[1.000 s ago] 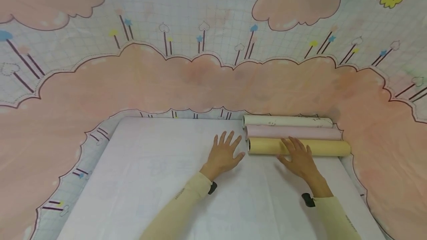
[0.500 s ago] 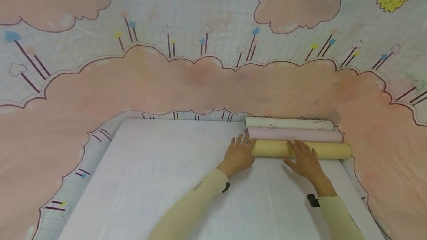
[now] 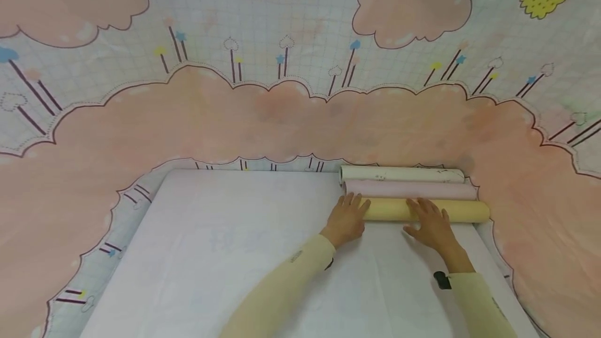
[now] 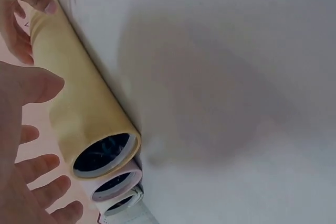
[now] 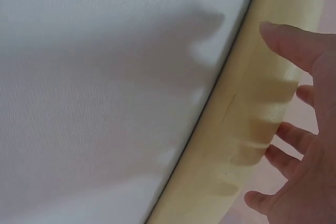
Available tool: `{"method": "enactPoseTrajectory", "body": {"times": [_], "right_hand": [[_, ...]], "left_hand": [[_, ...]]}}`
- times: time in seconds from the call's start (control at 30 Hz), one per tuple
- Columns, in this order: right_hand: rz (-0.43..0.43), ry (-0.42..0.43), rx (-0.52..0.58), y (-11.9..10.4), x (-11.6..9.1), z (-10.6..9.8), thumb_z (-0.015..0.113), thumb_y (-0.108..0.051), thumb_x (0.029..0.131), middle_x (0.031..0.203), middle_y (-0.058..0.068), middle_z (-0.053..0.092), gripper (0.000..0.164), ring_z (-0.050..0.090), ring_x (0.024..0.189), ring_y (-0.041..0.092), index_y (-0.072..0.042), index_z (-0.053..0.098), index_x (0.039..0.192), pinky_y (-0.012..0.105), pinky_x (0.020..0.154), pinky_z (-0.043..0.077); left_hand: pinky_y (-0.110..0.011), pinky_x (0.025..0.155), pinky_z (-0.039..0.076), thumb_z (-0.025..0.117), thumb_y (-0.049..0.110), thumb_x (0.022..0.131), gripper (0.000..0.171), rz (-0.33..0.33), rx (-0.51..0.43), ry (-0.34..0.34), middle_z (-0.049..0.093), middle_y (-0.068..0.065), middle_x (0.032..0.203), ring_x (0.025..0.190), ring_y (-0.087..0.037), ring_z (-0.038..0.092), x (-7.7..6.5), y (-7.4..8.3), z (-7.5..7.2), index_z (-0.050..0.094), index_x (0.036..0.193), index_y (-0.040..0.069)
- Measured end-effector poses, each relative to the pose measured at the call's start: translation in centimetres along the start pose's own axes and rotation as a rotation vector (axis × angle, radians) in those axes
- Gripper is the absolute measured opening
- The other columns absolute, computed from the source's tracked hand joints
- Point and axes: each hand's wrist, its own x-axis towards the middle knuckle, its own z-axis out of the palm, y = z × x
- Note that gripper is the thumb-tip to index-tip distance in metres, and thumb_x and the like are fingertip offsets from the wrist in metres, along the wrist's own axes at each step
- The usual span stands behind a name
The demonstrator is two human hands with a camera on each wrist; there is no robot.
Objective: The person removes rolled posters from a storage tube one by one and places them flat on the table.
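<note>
Laid at the far right corner of a white worktop (image 3: pixel 211 228), in a row parallel to the far edge and close side by side: a yellow roll (image 3: pixel 387 210) toward the front, a pink roll (image 3: pixel 413 190) behind it, and a white roll (image 3: pixel 408 173) with small dark markings along the far edge. Right end of the yellow roll seen past the worktop's right edge. From the left wrist, left ends of all three hollow and dark inside.

Left hand (image 3: pixel 346 219) at the yellow roll's left end, well spread, thumb on the near side, gripping nothing. Right hand (image 3: pixel 431 226) at the yellow roll just right of its middle, loosely spread, thumb near side and fingertips far side, finger shadows across the yellow surface, likewise gripping nothing. Cannot tell whether touching the roll in either case.

Beige sleeves (image 3: pixel 281 286) on both arms; a black wrist device (image 3: pixel 442 280) beside the right cuff. Beyond the worktop's far, left and right edges, a peach and pale patterned sheet (image 3: pixel 281 124) with clouds.
</note>
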Motion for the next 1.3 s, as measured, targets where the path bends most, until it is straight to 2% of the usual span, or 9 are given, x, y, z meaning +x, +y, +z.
{"method": "enactPoseTrajectory", "body": {"times": [0.13,0.3,0.43,0.63,0.9,1.07,1.3], "right_hand": [[-0.004,0.011,-0.003,0.1,-0.2,0.0,0.077,-0.027,0.082,0.145,0.028,0.037,0.076,0.032,0.132,0.054,-0.007,0.04,0.145,0.077,0.105,0.016],[-0.017,0.062,-0.027,0.2,-0.3,-0.1,0.079,-0.025,0.081,0.132,0.03,0.045,0.069,0.04,0.123,0.055,-0.008,0.047,0.14,0.075,0.103,0.022],[-0.014,0.064,-0.022,0.5,-0.4,-0.2,0.079,-0.022,0.08,0.133,0.029,0.046,0.066,0.04,0.125,0.053,-0.007,0.049,0.137,0.076,0.104,0.021],[-0.04,0.06,0.005,0.6,-0.7,-0.1,0.079,-0.016,0.08,0.135,0.025,0.05,0.059,0.042,0.127,0.05,-0.006,0.05,0.131,0.076,0.104,0.023],[-0.078,0.069,-0.074,1.1,-1.0,0.1,0.08,-0.008,0.079,0.138,0.023,0.049,0.068,0.043,0.126,0.051,-0.008,0.048,0.138,0.077,0.1,0.026],[-0.124,0.134,-0.103,1.7,-1.2,0.9,0.083,-0.008,0.075,0.134,0.02,0.053,0.069,0.047,0.124,0.048,-0.01,0.05,0.136,0.076,0.099,0.028],[-0.163,0.194,-0.126,1.4,-1.5,1.1,0.084,-0.013,0.073,0.13,0.018,0.056,0.07,0.049,0.12,0.046,-0.013,0.052,0.134,0.074,0.098,0.03]], "left_hand": [[-0.039,0.113,0.039,0.059,0.035,0.093,0.056,0.013,0.036,0.021,0.049,-0.003,0.144,0.135,-0.023,0.046,0.2,0.4,0.5,0.045,0.145,0.025],[-0.037,0.111,0.04,0.063,0.034,0.091,0.055,0.021,0.056,0.043,0.053,-0.002,0.134,0.128,-0.021,0.05,0.4,0.8,0.9,0.048,0.142,0.025],[-0.035,0.109,0.041,0.064,0.03,0.091,0.052,0.03,0.071,0.047,0.053,-0.001,0.13,0.124,-0.02,0.05,0.5,1.2,0.8,0.051,0.141,0.025],[-0.036,0.111,0.041,0.061,0.027,0.095,0.051,0.05,0.079,0.016,0.051,-0.003,0.141,0.132,-0.021,0.048,0.4,1.8,1.0,0.047,0.144,0.025],[-0.035,0.11,0.041,0.056,0.024,0.099,0.048,0.057,0.101,0.044,0.052,-0.002,0.14,0.131,-0.02,0.049,0.3,1.9,1.7,0.045,0.145,0.026],[-0.035,0.109,0.042,0.055,0.024,0.1,0.046,0.06,0.093,0.05,0.052,-0.002,0.14,0.13,-0.02,0.05,0.0,1.7,1.8,0.046,0.145,0.026],[-0.036,0.108,0.043,0.056,0.023,0.099,0.046,0.075,0.094,0.101,0.053,-0.003,0.138,0.128,-0.021,0.051,-0.8,1.2,1.7,0.047,0.144,0.025]]}}
